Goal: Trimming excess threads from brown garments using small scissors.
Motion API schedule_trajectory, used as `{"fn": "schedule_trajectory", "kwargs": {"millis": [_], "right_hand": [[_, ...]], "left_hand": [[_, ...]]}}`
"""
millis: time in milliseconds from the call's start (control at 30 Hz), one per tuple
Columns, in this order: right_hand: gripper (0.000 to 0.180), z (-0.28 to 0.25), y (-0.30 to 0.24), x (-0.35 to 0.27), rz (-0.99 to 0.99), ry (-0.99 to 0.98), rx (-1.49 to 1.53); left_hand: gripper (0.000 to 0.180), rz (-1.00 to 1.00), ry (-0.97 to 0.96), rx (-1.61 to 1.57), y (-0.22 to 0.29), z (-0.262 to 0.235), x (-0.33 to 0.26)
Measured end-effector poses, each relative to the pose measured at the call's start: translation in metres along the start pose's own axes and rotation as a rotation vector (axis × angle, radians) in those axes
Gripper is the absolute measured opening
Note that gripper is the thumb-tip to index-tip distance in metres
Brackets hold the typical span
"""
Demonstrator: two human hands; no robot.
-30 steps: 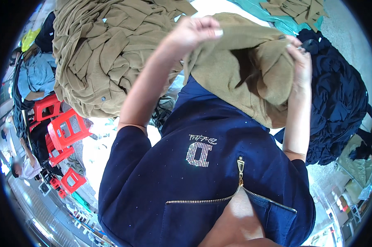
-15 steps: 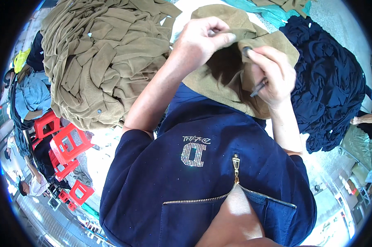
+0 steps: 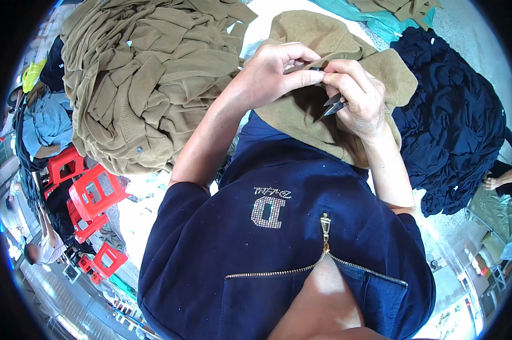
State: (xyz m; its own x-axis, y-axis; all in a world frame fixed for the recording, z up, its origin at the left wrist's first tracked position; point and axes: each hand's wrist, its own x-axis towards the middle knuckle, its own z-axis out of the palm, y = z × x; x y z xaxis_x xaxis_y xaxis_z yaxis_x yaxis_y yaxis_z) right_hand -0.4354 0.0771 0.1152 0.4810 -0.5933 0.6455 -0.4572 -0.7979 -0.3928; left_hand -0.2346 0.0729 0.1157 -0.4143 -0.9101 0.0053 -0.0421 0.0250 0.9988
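Observation:
A khaki-brown garment (image 3: 301,122) lies bunched over my lap, its edge pulled up between my hands. My left hand (image 3: 276,73) is closed, pinching the cloth edge between thumb and fingers. My right hand (image 3: 358,93) meets it, thumb and fingertips pressed at the same spot near the left thumb. Tucked in my right palm is a pair of thread snips (image 3: 334,106), its dark pointed blades sticking out toward the left. What lies exactly between the fingertips is mostly hidden; only a small dark bit shows there.
A large heap of khaki garments (image 3: 154,85) rises at my left, and a heap of navy garments (image 3: 448,124) at my right. Red plastic stools (image 3: 97,192) stand at the left. Another person's hand (image 3: 494,182) shows at the right rim, and a person (image 3: 41,249) at the lower left.
My right hand has moved left and its fingertips now meet my left hand. My left hand has come slightly lower. The snips' blades show more plainly, and the dark button seen by my right fingers is covered.

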Motion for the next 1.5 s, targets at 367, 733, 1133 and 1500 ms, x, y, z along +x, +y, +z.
{"fn": "schedule_trajectory", "kwargs": {"millis": [367,733,1133,1500], "right_hand": [[0.025,0.007,-0.001,0.009,0.431,-0.212,0.229],[0.012,0.017,0.012,0.000,0.514,-0.100,0.229],[0.015,0.022,0.024,-0.014,0.762,0.082,0.515],[0.012,0.027,0.015,-0.014,0.665,0.193,0.388]], "left_hand": [[0.022,0.203,-0.022,0.327,0.005,-0.011,0.000],[0.023,0.254,0.094,0.701,-0.006,-0.002,0.001],[0.020,0.164,0.168,0.628,-0.017,0.012,0.013],[0.014,0.336,0.221,0.686,-0.034,0.023,0.011]]}}
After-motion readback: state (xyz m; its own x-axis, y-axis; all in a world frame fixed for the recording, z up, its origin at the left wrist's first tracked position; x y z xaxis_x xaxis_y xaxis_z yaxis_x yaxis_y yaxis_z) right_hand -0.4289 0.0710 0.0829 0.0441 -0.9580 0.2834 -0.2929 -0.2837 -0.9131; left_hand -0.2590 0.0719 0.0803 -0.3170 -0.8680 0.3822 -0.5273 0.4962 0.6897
